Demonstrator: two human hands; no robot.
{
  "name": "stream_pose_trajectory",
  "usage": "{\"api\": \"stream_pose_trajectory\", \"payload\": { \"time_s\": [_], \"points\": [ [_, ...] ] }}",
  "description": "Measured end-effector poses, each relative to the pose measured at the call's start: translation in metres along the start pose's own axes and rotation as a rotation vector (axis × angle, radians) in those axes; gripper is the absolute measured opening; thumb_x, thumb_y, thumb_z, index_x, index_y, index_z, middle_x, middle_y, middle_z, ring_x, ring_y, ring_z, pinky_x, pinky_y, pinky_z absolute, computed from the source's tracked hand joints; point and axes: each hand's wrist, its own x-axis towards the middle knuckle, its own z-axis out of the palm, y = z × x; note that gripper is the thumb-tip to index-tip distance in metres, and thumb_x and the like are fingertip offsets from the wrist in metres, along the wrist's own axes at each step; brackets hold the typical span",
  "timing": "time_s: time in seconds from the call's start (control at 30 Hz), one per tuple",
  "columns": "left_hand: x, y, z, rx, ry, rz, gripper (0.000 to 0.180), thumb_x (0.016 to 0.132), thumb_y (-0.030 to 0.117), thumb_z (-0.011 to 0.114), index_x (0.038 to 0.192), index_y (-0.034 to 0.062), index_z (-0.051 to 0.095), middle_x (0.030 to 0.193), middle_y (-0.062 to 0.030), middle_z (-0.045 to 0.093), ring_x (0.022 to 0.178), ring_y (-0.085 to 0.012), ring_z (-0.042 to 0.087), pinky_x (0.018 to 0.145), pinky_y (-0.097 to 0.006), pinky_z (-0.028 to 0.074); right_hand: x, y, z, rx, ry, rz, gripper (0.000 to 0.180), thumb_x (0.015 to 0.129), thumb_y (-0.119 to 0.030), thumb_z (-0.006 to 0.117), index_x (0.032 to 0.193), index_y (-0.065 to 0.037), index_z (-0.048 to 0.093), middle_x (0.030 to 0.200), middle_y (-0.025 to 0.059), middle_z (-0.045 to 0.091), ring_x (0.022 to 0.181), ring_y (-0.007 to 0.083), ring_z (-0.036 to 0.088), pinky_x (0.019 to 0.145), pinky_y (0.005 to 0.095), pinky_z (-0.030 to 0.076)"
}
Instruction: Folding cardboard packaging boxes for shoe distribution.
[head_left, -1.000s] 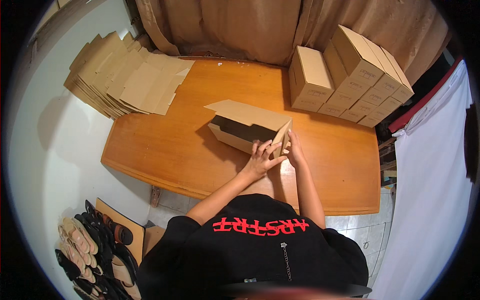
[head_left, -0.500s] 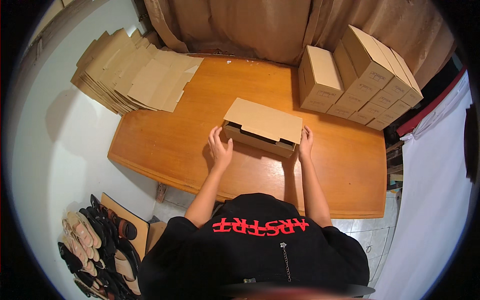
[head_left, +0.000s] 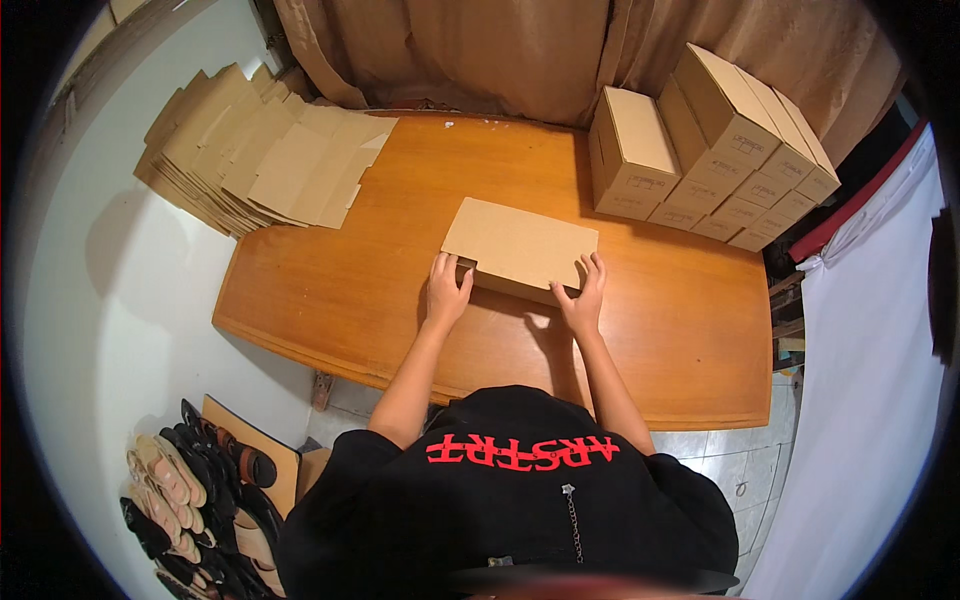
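1. Broadly, the tabletop (head_left: 330, 300) is the largest thing in view, a wooden orange-brown slab that serves as the landmark for the rest.
2. Behind the tabletop hangs a brown curtain (head_left: 480, 50), reaching down to its far edge.
3. At the tabletop's far right corner stand the closed boxes (head_left: 700, 150), plain cardboard, packed side by side in a row, some stacked on others.
4. At the tabletop's far left corner lies a pile of flat blanks (head_left: 260, 160), unfolded cardboard sheets fanned out, part of them overhanging the tabletop's edge.
5. Near the middle of the tabletop sits the box (head_left: 520, 245), brown cardboard, its lid down and flat, its long side facing the person.
6. Off the tabletop's near left corner, on the floor, shoes (head_left: 190, 500) lie in a cluster on a cardboard sheet.
7. The left hand (head_left: 448, 290) rests on the tabletop at the box's near left corner, fingers spread and pressed against the box's front edge; the grip is released, touching but not closed around anything.
8. The right hand (head_left: 583, 295) rests at the box's near right corner, fingers laid up over the lid's edge, thumb low on the front; the grip is likewise released, flat against the box.
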Motion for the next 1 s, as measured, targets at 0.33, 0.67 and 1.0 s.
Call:
{"api": "stream_pose_trajectory", "payload": {
  "time_s": [0.33, 0.67, 1.0],
  "points": [
    [-0.006, 0.006, 0.012, -0.3, 0.218, -0.211, 0.074, 0.072, 0.023, 0.072, 0.13, 0.0029, 0.03, 0.127, -0.0196, 0.038, 0.115, -0.0344, 0.041, 0.094, -0.041, 0.035, 0.008, -0.017, -0.009, -0.231, -0.092, -0.023, 0.054, 0.061, -0.024, 0.078, 0.107, -0.005, 0.059, 0.132, 0.0225, 0.039, 0.119, 0.0358, 0.042, 0.094, 0.0384, 0.042],
    [0.002, 0.011, 0.008, -0.08, 0.059, -0.126, 0.062, 0.072, 0.025, 0.073, 0.126, 0.0098, 0.047, 0.136, -0.0187, 0.025, 0.126, -0.0345, 0.029, 0.103, -0.043, 0.027, 0.0, -0.005, -0.004, -0.301, -0.113, -0.068, 0.047, 0.066, -0.019, 0.074, 0.111, -0.012, 0.062, 0.135, 0.0228, 0.036, 0.126, 0.0385, 0.033, 0.1, 0.0403, 0.035],
    [0.003, 0.012, 0.029, -0.022, 0.014, -0.214, 0.053, 0.082, 0.025, 0.061, 0.131, 0.0113, 0.044, 0.144, -0.0257, -0.001, 0.132, -0.0418, 0.011, 0.106, -0.044, 0.02, -0.016, -0.009, -0.005, -0.386, -0.14, -0.198, 0.051, 0.07, -0.03, 0.068, 0.118, -0.015, 0.058, 0.13, 0.0223, 0.04, 0.128, 0.0485, 0.021, 0.103, 0.0516, 0.024]
  ]
}}
